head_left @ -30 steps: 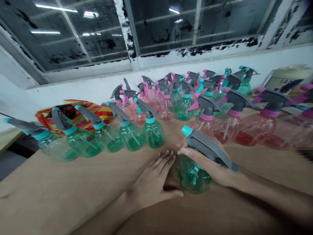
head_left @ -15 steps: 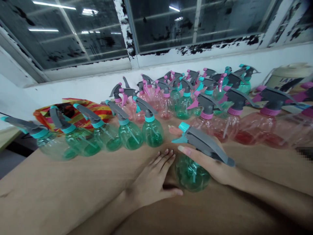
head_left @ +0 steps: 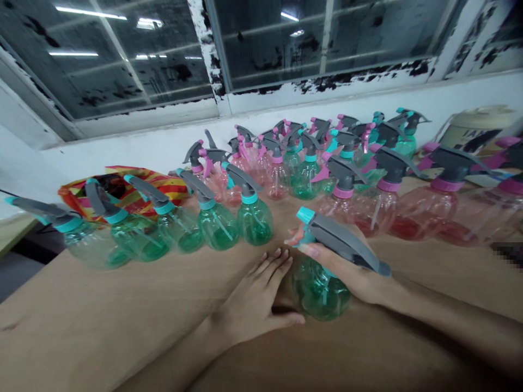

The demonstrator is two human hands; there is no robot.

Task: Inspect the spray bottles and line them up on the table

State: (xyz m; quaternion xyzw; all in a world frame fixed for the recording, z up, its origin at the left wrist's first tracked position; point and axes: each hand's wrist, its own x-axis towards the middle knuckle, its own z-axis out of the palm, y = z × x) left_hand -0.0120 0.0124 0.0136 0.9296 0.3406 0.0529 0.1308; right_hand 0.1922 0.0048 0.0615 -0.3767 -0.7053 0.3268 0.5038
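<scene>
My right hand [head_left: 354, 272] is wrapped round the neck of a green spray bottle [head_left: 321, 289] with a grey and teal trigger head [head_left: 341, 242], its fingers pressed on the trigger. The bottle stands on the brown table [head_left: 122, 326]. My left hand [head_left: 255, 299] lies flat on the table just left of the bottle, fingers stretched out, thumb near the bottle's base, holding nothing.
A row of green spray bottles [head_left: 214, 220] runs along the left behind my hands. Several pink bottles [head_left: 429, 209] stand at the right and more crowd the back by the white wall. A red and yellow striped bag [head_left: 122, 188] lies far left. A cream bucket [head_left: 476, 130] stands far right.
My right fingers opened off the trigger, then closed on it again. The bottle shifted slightly left. My left hand stayed flat in place.
</scene>
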